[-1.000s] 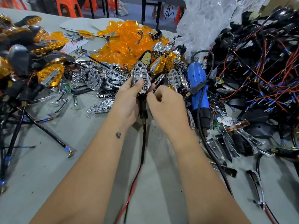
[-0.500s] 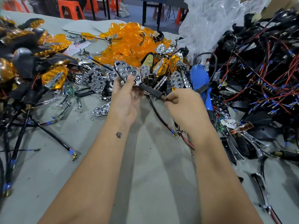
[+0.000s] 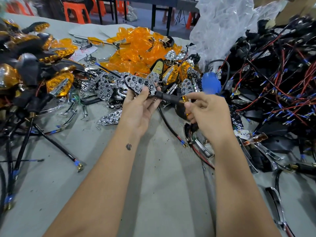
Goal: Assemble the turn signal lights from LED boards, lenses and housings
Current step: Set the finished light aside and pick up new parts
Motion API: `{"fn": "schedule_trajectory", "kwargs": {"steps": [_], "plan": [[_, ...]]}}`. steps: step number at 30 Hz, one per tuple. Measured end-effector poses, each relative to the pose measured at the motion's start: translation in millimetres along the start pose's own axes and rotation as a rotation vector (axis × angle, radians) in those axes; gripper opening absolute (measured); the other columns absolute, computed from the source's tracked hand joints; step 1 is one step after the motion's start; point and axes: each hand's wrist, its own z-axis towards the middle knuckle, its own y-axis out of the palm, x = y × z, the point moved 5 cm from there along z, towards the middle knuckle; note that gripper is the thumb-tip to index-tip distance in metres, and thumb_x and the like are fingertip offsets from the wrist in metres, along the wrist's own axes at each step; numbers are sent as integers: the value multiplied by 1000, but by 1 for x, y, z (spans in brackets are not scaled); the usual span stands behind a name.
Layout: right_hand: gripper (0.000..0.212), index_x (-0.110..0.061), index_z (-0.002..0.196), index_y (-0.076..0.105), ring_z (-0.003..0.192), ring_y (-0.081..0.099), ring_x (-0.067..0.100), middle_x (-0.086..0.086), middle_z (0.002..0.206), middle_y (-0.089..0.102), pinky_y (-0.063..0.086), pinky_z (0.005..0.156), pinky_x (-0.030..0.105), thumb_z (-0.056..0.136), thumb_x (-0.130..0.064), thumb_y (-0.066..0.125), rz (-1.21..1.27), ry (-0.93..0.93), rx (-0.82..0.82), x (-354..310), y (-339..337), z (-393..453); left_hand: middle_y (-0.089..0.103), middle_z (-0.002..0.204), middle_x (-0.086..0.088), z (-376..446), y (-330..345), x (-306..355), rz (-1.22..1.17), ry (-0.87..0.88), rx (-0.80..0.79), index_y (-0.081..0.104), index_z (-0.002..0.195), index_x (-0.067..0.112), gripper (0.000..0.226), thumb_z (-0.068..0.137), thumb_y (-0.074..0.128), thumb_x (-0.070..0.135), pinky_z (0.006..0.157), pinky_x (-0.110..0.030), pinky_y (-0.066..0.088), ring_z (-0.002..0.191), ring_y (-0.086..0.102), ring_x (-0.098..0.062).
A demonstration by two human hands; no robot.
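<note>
1. While both hands work near its middle, the grey table (image 3: 153, 194) spreads widest of all, its matte cloth-like cover speckled with dark crumbs.
2. Along the right edge sprawls a tangle of black housings and red wires (image 3: 273, 93), glossy shells threaded with thin leads that end in blue sleeves.
3. Behind that tangle rises a crumpled clear plastic bag (image 3: 225, 26), shiny and creased.
4. At the far centre sits a heap of amber lenses (image 3: 136, 52), translucent orange and faceted.
5. On the left lies a stack of finished lights (image 3: 34, 65), black bodies with gold-orange faces and long stalks.
6. Between these piles are scattered chrome reflectors (image 3: 104, 88), mirror-bright plates pitted with round honeycomb cups.
7. A blue tool (image 3: 211, 83) with a black cord lies beside the reflectors; blur hides its detail.
8. The turn signal assembly (image 3: 142, 85) is held above the table centre: a chrome honeycomb plate on the left, with a black rubbery stalk running right to a brass-coloured threaded end.
9. The left hand (image 3: 138, 108), palm up, grips the plate, thumb on its lower edge, so the plate juts up and left beyond the fingers.
10. The right hand (image 3: 206, 112) pinches the stalk's brass end between curled fingertips, an amber piece tucked under its fingers.
</note>
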Motion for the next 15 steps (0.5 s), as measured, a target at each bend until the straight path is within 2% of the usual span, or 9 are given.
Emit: {"fn": "schedule_trajectory", "kwargs": {"steps": [2,4,6,8,10,12,15], "plan": [[26,-20,114,64,53,60,3,-6,60,67,52,54,17,95,-3,61,52,-16,-36,0,0,0,57,138,-21,2,-1,-1,-9,-13,-7,8,157,12,77,98,55,5,74,-33,62,103,70,-26],[24,-21,111,62,51,58,3,-7,59,67,47,50,14,96,-2,59,72,-26,-67,-1,0,0,59,134,-22,3,-1,-2,-46,-29,-26,8,157,10,76,98,55,5,83,-39,61,101,70,-27],[20,-20,109,61,50,57,4,-6,60,68,45,49,13,97,-5,58,62,-27,-87,-1,-1,0,67,115,-21,3,-2,-1,-94,-43,-35,26,151,6,61,97,56,5,79,-41,62,93,72,-26],[16,-20,107,60,50,56,5,-5,61,68,45,53,16,98,-8,58,55,-18,-100,0,-1,0,72,95,-17,2,-3,0,-69,-40,-40,45,122,5,26,97,54,4,69,-36,61,86,74,-26],[14,-21,102,59,51,55,7,-3,61,67,46,56,21,96,-9,61,77,-10,-108,0,-2,-1,74,89,-15,1,-4,0,-49,-32,-33,57,98,-1,8,95,49,0,66,-33,60,87,74,-27],[17,-21,98,59,58,55,11,1,67,64,48,57,23,92,-7,67,59,-25,-109,-1,-4,-1,74,89,-14,0,-5,-1,-96,-33,-36,65,83,0,22,93,46,-6,67,-36,61,89,74,-29],[18,-15,94,62,67,60,21,15,85,68,54,64,27,86,-4,73,-10,-28,-90,-1,-5,-1,73,88,-12,-1,-4,2,-171,-18,-78,57,97,8,24,90,44,-10,66,-41,60,83,74,-30]]}}
